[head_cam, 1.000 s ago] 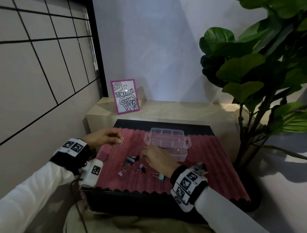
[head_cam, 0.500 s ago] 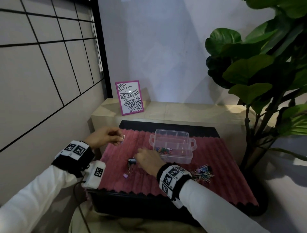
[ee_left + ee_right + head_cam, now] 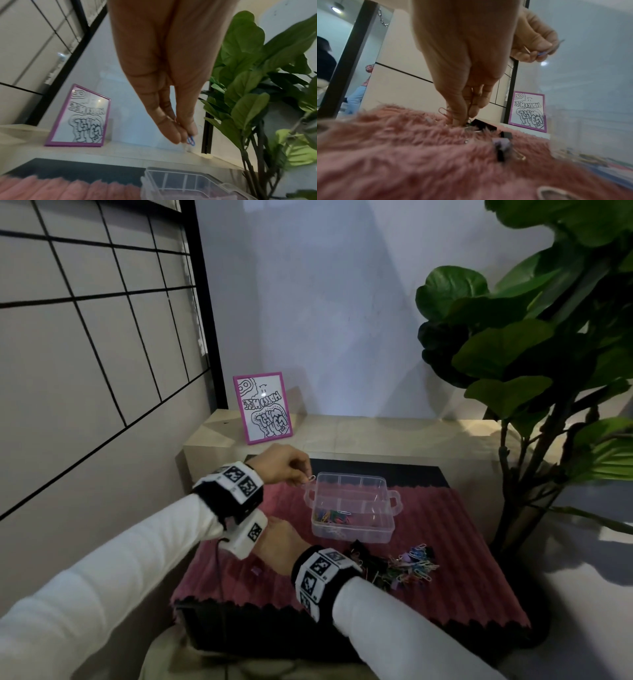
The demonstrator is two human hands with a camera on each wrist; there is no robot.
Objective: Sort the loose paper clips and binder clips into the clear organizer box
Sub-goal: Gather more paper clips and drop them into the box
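Note:
The clear organizer box (image 3: 385,537) stands on the pink furry mat (image 3: 445,542), with coloured paper clips (image 3: 334,517) in its front left compartment. My left hand (image 3: 306,479) hovers at the box's back left corner. It pinches a small paper clip (image 3: 311,478), which shows blue (image 3: 191,140) in the left wrist view, above the box (image 3: 180,186). My right hand (image 3: 281,539), partly hidden behind the left wrist camera, is down on the mat left of the box. Its fingertips (image 3: 462,120) pinch the wire handle of a black binder clip (image 3: 482,125).
A heap of mixed clips (image 3: 407,563) lies on the mat right of my right wrist. A purple binder clip (image 3: 255,570) lies near the mat's left front. A pink-framed picture (image 3: 263,409) stands on the ledge behind. A large plant (image 3: 534,354) crowds the right side.
My left hand has carried the paper clip rightwards from the mat's left edge to the box's corner. My right hand has shifted left across the mat to the black binder clip.

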